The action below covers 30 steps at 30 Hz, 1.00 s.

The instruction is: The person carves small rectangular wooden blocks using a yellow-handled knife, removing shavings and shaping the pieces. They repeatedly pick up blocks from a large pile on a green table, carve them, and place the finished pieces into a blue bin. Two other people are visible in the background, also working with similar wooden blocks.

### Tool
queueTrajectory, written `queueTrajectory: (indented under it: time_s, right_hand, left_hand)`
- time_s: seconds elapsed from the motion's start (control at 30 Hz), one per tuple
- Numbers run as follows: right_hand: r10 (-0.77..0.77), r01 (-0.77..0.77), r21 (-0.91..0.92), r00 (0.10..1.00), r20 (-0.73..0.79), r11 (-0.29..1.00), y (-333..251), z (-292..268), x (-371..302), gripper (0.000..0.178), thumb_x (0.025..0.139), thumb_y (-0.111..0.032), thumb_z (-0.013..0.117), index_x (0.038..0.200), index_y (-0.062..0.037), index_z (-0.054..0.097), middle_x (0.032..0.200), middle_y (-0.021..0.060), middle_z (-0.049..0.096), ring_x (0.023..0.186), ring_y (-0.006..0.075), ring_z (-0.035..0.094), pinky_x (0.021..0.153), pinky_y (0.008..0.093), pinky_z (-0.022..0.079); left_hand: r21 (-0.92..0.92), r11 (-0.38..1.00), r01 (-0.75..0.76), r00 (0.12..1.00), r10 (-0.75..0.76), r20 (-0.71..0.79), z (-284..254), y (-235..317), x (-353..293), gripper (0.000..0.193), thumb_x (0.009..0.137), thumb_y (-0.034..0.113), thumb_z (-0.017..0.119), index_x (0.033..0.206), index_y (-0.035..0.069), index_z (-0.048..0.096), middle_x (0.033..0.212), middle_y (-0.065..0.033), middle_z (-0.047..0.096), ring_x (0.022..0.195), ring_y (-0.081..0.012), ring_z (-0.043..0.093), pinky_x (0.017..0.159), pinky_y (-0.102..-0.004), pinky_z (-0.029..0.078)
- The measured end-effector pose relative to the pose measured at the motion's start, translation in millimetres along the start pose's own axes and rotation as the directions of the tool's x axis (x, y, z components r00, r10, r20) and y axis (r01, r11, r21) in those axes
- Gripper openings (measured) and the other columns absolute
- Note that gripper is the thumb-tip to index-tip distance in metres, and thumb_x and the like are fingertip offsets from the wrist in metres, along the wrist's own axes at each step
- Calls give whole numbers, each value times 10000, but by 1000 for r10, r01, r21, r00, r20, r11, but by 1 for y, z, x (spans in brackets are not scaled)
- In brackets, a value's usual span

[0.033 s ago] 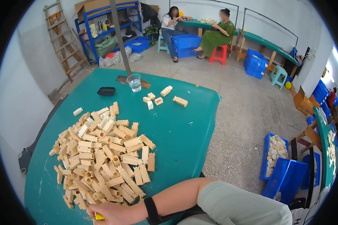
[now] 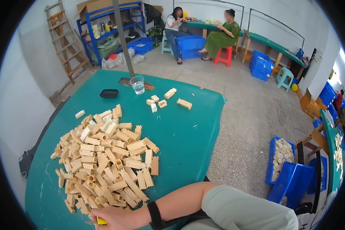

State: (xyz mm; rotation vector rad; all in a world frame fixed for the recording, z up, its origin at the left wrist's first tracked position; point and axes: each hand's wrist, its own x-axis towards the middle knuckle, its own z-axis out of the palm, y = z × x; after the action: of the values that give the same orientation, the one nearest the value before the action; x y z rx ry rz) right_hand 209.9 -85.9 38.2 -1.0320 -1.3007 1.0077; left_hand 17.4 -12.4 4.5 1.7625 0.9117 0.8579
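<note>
My right hand [image 2: 117, 218] is closed at the bottom edge, beside the near end of a pile of beige rectangular hollow plastic pieces [image 2: 103, 161]. A yellow thing [image 2: 101, 221] shows between its fingers; most of it is hidden, so its kind cannot be told. The pieces in the pile lie at many angles, some with toothed ends and a few paler, nearly white. Against the near end of the pile, my fingertips are partly cut off by the frame edge. My left hand is out of view.
The green tabletop [image 2: 184, 142] also bears a clear cup of liquid [image 2: 138, 87], a black tray [image 2: 109, 93] and several loose pieces [image 2: 170, 93]. A pole [image 2: 123, 42] rises behind the cup. Blue crates [image 2: 291, 182] stand at right; two people sit at a far table.
</note>
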Motion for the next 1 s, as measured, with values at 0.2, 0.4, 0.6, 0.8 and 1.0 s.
queueTrajectory:
  time_s: [0.2,0.4,0.6,0.8,1.0]
  right_hand:
    - [-40,38,-41,998,-43,998,7,4,2,238,841,-217,537,942,-10,481,814,132,589,700,248,575,612,350,470]
    - [-89,79,-123,993,-82,989,17,10,6,249,817,-215,563,950,-15,495,805,138,592,704,263,580,602,357,463]
    - [-119,101,-149,986,-118,984,23,12,7,250,801,-216,582,953,-34,503,818,141,591,717,270,580,610,366,462]
    - [-68,75,57,991,-116,996,46,12,12,228,802,-178,574,915,-34,439,767,156,574,720,312,570,619,368,428]
    - [-25,16,-173,998,-50,985,40,20,18,268,817,-252,586,1000,-72,511,874,128,584,803,297,583,689,357,457]
  left_hand:
    - [-13,1000,10,1000,-10,-5,-3,-2,0,77,854,49,576,847,-11,528,856,-117,595,789,-179,580,750,-307,486]
    - [-38,999,-4,1000,4,-1,-4,-3,-1,67,848,37,582,843,-6,531,860,-122,601,787,-183,581,757,-316,485]
    - [-47,999,-7,1000,7,5,-2,1,-2,67,850,41,582,845,-7,536,860,-119,602,794,-181,580,767,-319,484]
    - [30,999,-24,999,23,33,4,6,0,78,850,20,570,916,6,530,910,-121,598,860,-182,576,815,-312,465]
    - [-81,981,-176,984,179,25,-1,-14,0,321,730,-2,639,1026,7,517,1101,-136,518,1014,-221,517,898,-334,414]
